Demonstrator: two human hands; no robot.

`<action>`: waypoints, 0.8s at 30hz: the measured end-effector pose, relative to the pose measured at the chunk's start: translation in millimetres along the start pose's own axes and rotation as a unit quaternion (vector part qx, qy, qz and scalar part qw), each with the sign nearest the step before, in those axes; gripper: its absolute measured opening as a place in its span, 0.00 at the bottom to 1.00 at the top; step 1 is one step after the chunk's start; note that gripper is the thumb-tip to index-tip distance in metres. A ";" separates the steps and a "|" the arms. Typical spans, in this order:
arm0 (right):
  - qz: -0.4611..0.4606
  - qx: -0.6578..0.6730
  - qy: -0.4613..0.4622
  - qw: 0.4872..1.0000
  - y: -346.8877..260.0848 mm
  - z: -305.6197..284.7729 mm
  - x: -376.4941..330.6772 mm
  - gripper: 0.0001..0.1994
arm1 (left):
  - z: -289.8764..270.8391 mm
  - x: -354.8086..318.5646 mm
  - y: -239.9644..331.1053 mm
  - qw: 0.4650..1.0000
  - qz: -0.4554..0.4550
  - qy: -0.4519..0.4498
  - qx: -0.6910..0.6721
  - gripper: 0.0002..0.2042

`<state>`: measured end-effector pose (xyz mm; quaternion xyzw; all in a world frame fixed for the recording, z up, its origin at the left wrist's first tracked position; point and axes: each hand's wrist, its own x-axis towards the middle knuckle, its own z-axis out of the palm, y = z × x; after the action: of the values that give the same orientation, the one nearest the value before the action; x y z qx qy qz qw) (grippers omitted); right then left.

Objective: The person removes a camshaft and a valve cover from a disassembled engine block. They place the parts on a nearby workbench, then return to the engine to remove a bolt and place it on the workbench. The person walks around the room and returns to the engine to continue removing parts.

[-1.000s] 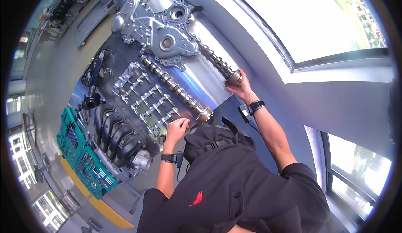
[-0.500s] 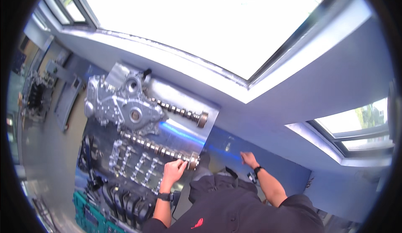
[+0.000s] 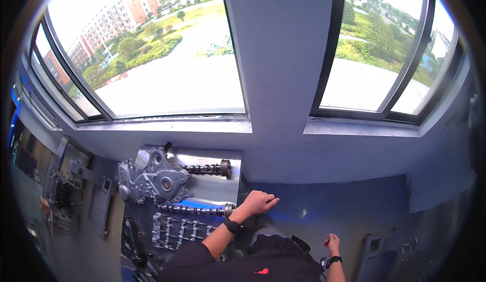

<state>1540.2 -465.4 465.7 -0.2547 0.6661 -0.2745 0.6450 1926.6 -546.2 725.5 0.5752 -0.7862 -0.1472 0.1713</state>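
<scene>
My left hand [image 3: 259, 202] is closed like a fist with the thumb stretched to the right, and nothing shows in it. It hangs just past the right end of the nearer camshaft [image 3: 195, 210], which lies on the metal bench [image 3: 215, 190]. My right hand [image 3: 332, 244] is lower right, away from the bench, over the floor; its fingers are loosely bent and apart, holding nothing visible. A second camshaft [image 3: 205, 169] lies farther back, beside a large silver engine timing cover [image 3: 152, 178]. Several silver bearing-cap pieces [image 3: 174, 230] sit nearer to me.
Black engine parts [image 3: 132, 239] lie at the bench's near left. A wall with window sills [image 3: 167, 125] runs behind the bench. Another engine [image 3: 66, 193] and a grey stand [image 3: 103, 206] are at the far left. A grey metal frame [image 3: 374, 246] stands at the lower right.
My view has swung up, showing more of the windows. My left hand has left the nearer camshaft's end and moved right, past the bench edge. My right hand is lower and farther right.
</scene>
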 end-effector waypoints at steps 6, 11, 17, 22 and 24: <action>0.167 0.178 0.165 0.956 359.9 -544.9 -53.8 0.11 | 365.1 34.7 478.0 0.982 0.113 -0.143 -0.040 0.17; 0.321 0.185 0.179 0.911 623.0 -919.0 -179.4 0.12 | 612.6 0.7 833.2 0.965 0.091 -0.234 -0.081 0.17; 0.345 0.344 0.225 0.844 802.3 -1231.0 -227.4 0.12 | 931.3 -19.6 1122.1 0.921 -0.022 -0.384 -0.069 0.19; 0.166 0.385 0.221 0.881 846.2 -1726.8 -177.1 0.10 | 1328.2 -96.0 1306.6 0.820 -0.028 -0.568 -0.062 0.21; 0.131 0.359 0.227 0.896 951.9 -1974.3 -213.1 0.11 | 1512.8 -53.9 1468.6 0.764 -0.205 -0.608 0.072 0.19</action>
<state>-410.2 440.7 -8.0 0.1532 0.6776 -0.4583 0.5544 23.8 -9.4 -9.1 0.5235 -0.5974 -0.4400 -0.4187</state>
